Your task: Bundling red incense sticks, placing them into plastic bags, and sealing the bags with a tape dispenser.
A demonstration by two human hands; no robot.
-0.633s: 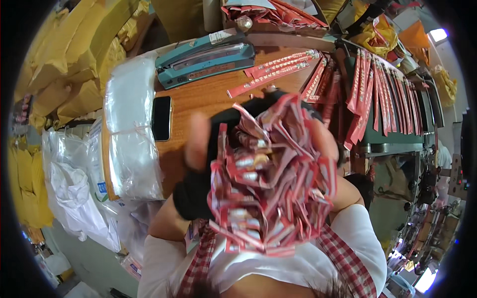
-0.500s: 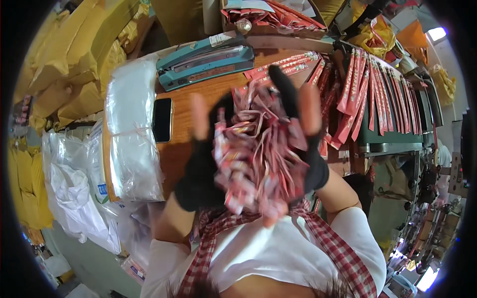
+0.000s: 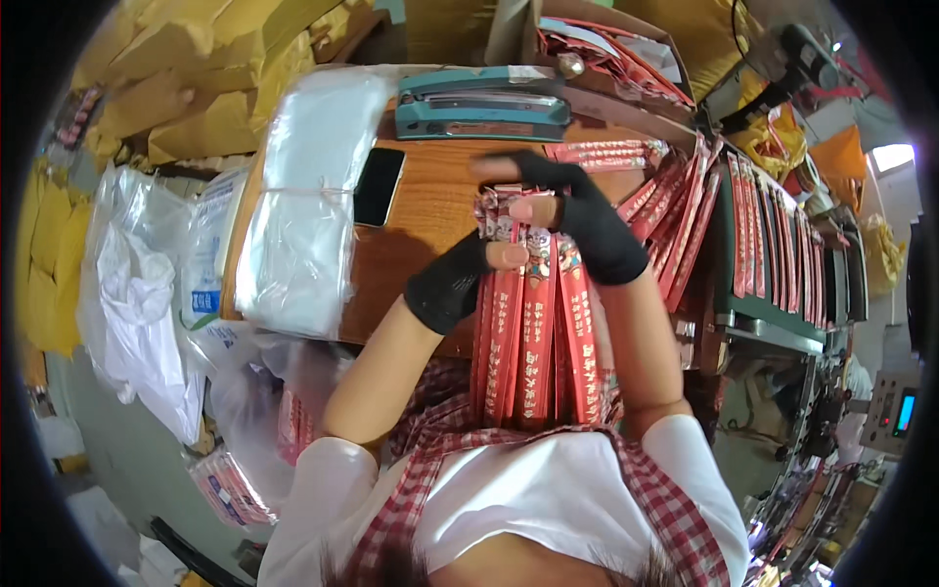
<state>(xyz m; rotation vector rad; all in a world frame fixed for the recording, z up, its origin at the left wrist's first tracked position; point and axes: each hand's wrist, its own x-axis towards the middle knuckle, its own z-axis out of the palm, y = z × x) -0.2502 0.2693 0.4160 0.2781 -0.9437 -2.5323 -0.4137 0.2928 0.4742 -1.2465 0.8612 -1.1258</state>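
While both my hands are on the bundle of long red sachets, I'm squaring it up, ends held upright over the near edge of the wooden desk, the lower ends hanging down toward my lap. My left hand, in a black fingerless glove, pinches the bundle's left side near the top, thumb clamped on the front. My right hand, gloved the same, caps the top ends, fingers curled over and pressing down. Looks like the evening-up step: the strips are mostly parallel, tops nearly flush. Next move, I judge, calls for a firm grip so none slide out. More red sachets lie fanned on the desk to the right, a teal heat sealer at the far edge, a dark phone and a stack of clear bags to the left.
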